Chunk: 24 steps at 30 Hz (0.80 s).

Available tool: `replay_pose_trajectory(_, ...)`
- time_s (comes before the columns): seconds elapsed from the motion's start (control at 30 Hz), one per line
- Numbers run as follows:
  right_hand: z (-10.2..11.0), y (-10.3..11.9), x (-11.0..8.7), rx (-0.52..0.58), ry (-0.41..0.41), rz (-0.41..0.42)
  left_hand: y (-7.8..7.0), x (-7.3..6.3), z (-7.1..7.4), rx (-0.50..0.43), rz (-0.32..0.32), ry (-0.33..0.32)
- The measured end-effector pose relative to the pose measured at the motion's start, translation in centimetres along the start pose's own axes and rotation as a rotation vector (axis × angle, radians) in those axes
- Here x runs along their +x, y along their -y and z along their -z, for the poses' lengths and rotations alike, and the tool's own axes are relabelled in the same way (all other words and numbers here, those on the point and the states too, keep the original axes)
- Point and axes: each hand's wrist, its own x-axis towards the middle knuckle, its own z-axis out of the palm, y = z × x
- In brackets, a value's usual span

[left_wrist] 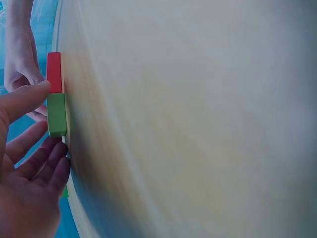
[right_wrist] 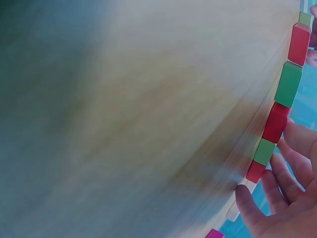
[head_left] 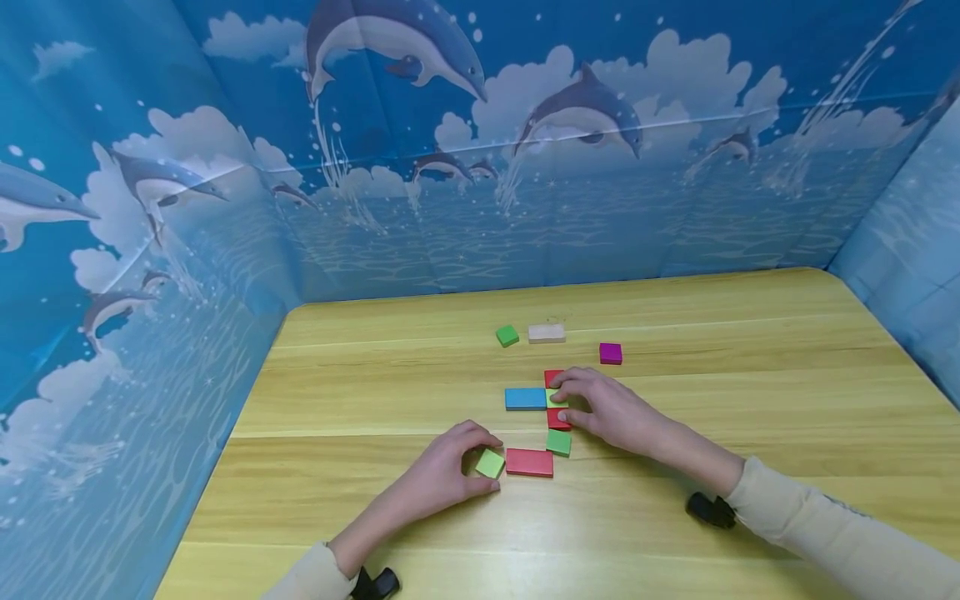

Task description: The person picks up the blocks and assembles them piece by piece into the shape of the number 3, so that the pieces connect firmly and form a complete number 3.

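My left hand [head_left: 450,468] curves its thumb and index finger round a yellow-green block [head_left: 490,463], which sits turned askew at the left end of a long red block [head_left: 529,462]. In the left wrist view this block [left_wrist: 57,115] lies between thumb and fingers. My right hand [head_left: 611,408] reaches over a column of small blocks, fingertips at the upper red block [head_left: 553,378] and another yellow-green block [head_left: 557,398]. Its thumb touches the lower red block [head_left: 558,418]. Below that is a green block [head_left: 558,442]; a blue block [head_left: 525,399] extends left from the column.
Farther back on the wooden table [head_left: 360,367] lie a loose green block [head_left: 507,336], a whitish block [head_left: 547,333] and a magenta block [head_left: 611,353]. A blue dolphin-print curtain [head_left: 480,208] stands along the table's back and sides.
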Motion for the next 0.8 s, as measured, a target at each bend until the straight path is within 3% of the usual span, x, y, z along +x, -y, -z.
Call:
replay_pose_trajectory(0.43,-0.10,-0.07,0.04,0.013,0.017,-0.022,0.42,-1.02,0.39,0.019,0.025,-0.010)
replay_pose_trajectory(0.8,-0.09,-0.10,0.02,0.010,0.012,-0.020,0.25,-0.47,0.07,0.095,0.100,-0.154)
